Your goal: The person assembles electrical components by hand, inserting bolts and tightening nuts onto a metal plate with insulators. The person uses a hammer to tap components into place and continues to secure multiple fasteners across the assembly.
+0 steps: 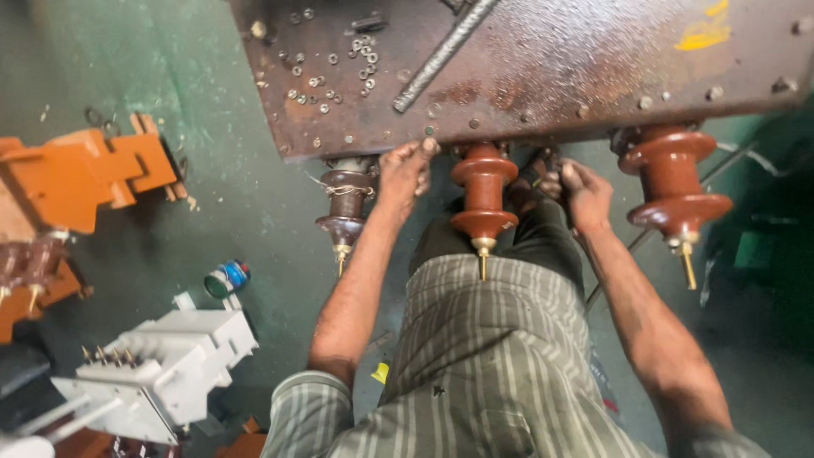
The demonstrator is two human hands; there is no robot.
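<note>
Green floor below; both hands (405, 170) (585, 193) flank the middle brown insulator (483, 191), seemingly gripping underneath.

Three brown ribbed insulators (483, 193) hang from one rusty metal plate (543, 68). Two bare hands reach its edge: left hand (405, 170), right hand (583, 191). One threaded rod (441, 58) lies on top.

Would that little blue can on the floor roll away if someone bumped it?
Probably. The can is round and lies on its side on the floor, so a nudge would likely set it rolling. It looks small, so it is probably light. Nothing seems to block it closely, though the white part nearby might stop it.
</note>
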